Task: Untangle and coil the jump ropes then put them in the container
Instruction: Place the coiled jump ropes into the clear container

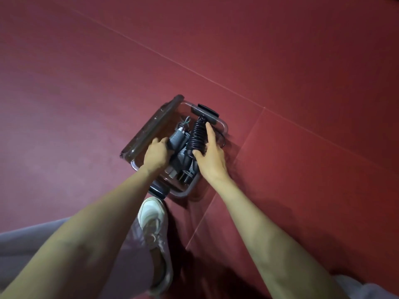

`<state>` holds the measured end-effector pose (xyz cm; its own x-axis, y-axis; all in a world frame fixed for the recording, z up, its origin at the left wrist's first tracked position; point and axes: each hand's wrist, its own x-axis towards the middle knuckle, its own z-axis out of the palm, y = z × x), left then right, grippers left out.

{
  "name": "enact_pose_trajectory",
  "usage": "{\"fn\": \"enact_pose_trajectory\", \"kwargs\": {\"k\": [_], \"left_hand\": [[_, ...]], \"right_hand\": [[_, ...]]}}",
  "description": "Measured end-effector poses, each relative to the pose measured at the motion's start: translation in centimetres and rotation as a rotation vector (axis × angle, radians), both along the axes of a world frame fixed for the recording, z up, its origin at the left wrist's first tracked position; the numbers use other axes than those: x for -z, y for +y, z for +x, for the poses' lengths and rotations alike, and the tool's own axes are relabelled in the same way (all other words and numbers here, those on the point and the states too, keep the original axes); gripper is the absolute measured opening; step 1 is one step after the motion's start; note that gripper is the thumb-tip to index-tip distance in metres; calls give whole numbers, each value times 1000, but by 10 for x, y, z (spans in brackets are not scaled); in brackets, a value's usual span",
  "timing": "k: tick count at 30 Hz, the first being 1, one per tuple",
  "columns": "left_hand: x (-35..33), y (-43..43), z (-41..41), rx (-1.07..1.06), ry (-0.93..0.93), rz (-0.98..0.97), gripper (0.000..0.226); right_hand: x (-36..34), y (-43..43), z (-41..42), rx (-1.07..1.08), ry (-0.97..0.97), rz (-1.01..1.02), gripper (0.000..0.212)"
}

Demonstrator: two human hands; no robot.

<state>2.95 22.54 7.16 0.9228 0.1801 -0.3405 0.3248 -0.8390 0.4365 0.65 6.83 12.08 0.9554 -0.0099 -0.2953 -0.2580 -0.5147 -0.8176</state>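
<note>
A clear plastic container (223, 126) with dark handles sits on the red floor, its lid (151, 128) propped along its left side. Inside lie coiled jump ropes: a black coiled one (196, 134) on the right and grey handles and cord (177, 139) on the left. My right hand (210, 156) grips the black coil, the thumb under it and the fingers along its right side. My left hand (155, 153) reaches into the container and holds the grey bundle; its fingers are hidden behind the hand.
My white shoe (152, 214) and grey trouser leg are just in front of the container. A dark cylindrical object (158, 190) lies at the container's near corner. Red floor mats (280, 61) with thin seams surround everything.
</note>
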Motion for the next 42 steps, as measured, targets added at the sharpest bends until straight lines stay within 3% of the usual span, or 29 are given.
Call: {"fn": "enact_pose_trajectory", "kwargs": {"k": [3, 10, 15, 19, 23, 25, 29, 32, 37, 42], "left_hand": [[0, 3, -7, -1, -57, -51, 43], [-5, 7, -16, 63, -157, -56, 38], [6, 8, -16, 79, -126, -47, 28], [5, 4, -18, 82, -242, -16, 29], [-3, -4, -11, 97, -560, 110, 35], [-8, -5, -2, 66, -603, 165, 40], [-11, -5, 18, -107, -339, 211, 61], [-8, 4, 34, -158, -256, 174, 46], [-10, 13, 39, -209, -330, 19, 21], [-23, -1, 21, -116, -425, -70, 34]], "right_hand": [[-7, 16, 10, -64, 38, -80, 84], [4, 42, 29, -190, 270, -340, 63], [16, 50, 31, -284, 400, -459, 60], [11, 44, 40, -411, 395, -519, 59], [-5, 19, 51, -276, -34, -538, 38], [-6, 4, 62, -207, -192, -526, 36], [6, -15, 87, -238, -51, -546, 46], [15, -20, 98, -230, -15, -540, 41], [23, -36, 106, -163, -41, -548, 60], [29, -64, 86, 146, 21, -325, 56]]}}
